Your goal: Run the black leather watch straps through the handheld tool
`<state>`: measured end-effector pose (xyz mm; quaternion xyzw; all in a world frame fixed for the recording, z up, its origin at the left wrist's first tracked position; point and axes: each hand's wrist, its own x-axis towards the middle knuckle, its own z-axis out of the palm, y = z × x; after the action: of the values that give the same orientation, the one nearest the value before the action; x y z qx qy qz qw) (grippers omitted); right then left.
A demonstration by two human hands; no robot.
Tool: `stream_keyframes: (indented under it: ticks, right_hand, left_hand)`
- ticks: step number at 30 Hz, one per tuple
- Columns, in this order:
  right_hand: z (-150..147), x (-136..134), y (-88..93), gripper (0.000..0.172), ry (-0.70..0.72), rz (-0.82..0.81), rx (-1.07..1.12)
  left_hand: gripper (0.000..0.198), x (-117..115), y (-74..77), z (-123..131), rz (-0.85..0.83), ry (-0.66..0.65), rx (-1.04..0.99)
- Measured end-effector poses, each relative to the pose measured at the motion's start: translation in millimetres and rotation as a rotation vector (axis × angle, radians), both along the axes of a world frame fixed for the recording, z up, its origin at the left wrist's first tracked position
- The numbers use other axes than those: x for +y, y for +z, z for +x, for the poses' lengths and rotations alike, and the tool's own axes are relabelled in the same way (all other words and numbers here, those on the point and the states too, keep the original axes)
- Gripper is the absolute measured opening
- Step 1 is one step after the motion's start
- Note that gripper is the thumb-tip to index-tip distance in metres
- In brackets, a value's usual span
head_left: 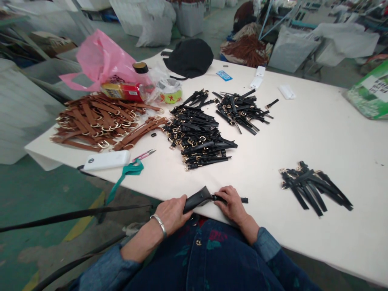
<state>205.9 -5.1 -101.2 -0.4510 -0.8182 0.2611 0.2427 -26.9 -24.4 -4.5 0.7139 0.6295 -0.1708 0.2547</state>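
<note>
At the front edge of the table, my left hand (171, 214) is wrapped round a black handheld tool (197, 199) shaped like a hair clipper. Its wide end points right, toward my other hand. My right hand (231, 205) pinches a short black strap (244, 200), whose tail sticks out past my fingers. The strap's other end meets or lies close to the tool; whether they touch I cannot tell. Beyond my hands lies a heap of black buckled straps (197, 133). A smaller group of black straps (312, 184) is spread out to the right.
Brown straps (93, 119) are piled on the left, beside a pink plastic bag (101, 60) and a jar (142, 74). A white power bank (106, 160), thread snips (144, 154) and a green cloth strip (129, 169) lie nearer. Another black strap pile (241, 107) and a black cap (190, 57) are farther back.
</note>
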Motion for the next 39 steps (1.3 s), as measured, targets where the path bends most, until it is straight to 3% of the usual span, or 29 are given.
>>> stream_keyframes:
  ticks: [7,17,26,30,35,39]
  right_hand:
    - [7,3,-6.6,0.027,0.040,-0.020,0.052]
    - [11,10,-6.0,0.030,0.083,-0.115,0.082]
    - [10,8,-4.5,0.029,0.073,-0.111,0.103]
    - [12,9,-6.2,0.029,0.079,-0.108,0.103]
    - [13,11,-6.6,0.030,0.079,-0.133,0.133]
    - [12,10,-3.7,0.026,0.074,-0.148,0.126]
  left_hand:
    - [0.031,-8,0.4,-11,-0.006,-0.040,0.032]
    - [0.031,3,2.1,22,0.028,-0.124,-0.011]
    - [0.031,-7,1.7,3,0.008,-0.129,-0.007]
    - [0.030,-4,1.9,11,0.024,-0.158,-0.028]
    - [0.030,3,-4.7,24,0.046,-0.125,-0.032]
    - [0.032,7,-10.1,15,0.053,-0.058,-0.031]
